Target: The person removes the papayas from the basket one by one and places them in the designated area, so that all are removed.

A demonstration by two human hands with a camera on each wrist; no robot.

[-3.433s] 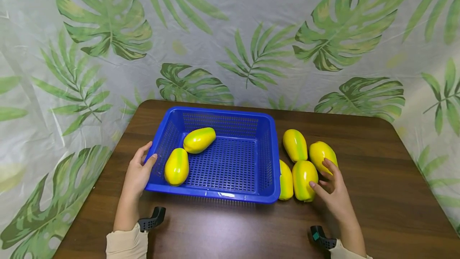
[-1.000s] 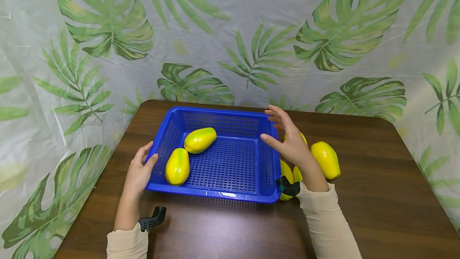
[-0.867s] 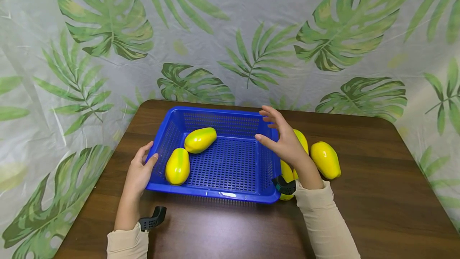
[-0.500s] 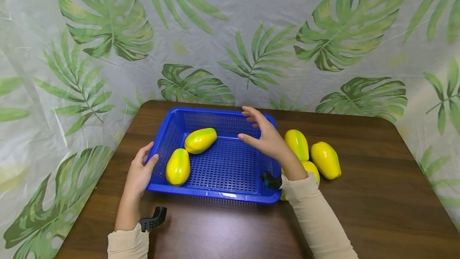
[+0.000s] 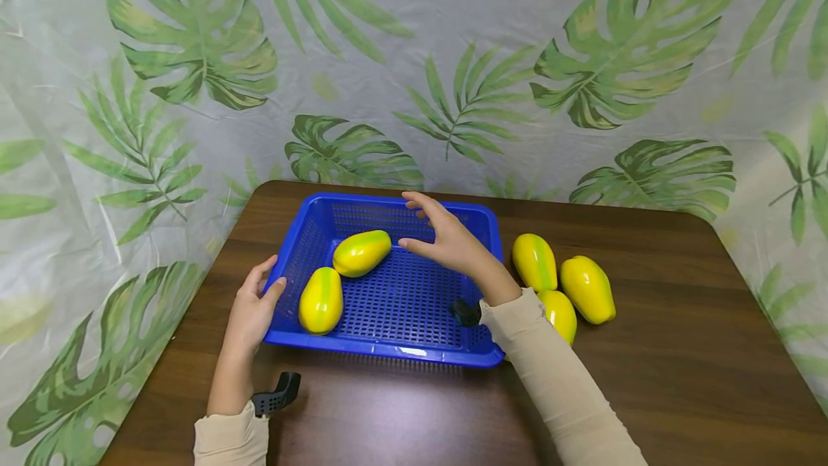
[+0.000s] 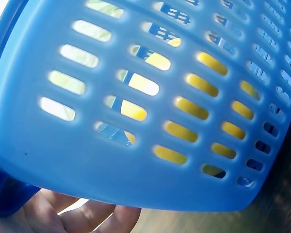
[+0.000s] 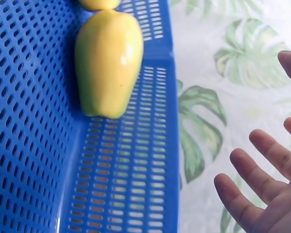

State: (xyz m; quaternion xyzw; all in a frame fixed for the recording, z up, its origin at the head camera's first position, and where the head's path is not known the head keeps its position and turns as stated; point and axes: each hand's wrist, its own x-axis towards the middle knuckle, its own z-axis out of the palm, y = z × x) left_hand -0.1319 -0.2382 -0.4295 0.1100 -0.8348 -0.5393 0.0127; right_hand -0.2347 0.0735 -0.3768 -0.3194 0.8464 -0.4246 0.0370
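In the head view a blue basket (image 5: 388, 352) holds two yellow-green fruits, one (image 5: 361, 253) lying slanted and one (image 5: 320, 300) at the left front. My left hand (image 5: 251, 311) grips the basket's left rim, thumb over the edge; the left wrist view shows its fingers (image 6: 89, 216) under the rim beside the slotted wall (image 6: 111, 170). My right hand (image 5: 449, 241) hovers above the basket with fingers spread and holds nothing. In the right wrist view that hand (image 7: 266, 184) is apart from the basket wall (image 7: 157, 145) and the nearer fruit (image 7: 109, 63).
To the basket's right on the brown table (image 5: 686, 351) lie several more fruits: one at the back (image 5: 535, 262), one at the right (image 5: 587, 290), one in front (image 5: 559, 316) partly behind my right sleeve. A leaf-patterned cloth (image 5: 466, 13) hangs behind the table.
My right hand has moved left from the fruits beside the basket to above the basket, its fingers spread. My left hand and the two fruits inside have stayed in place.
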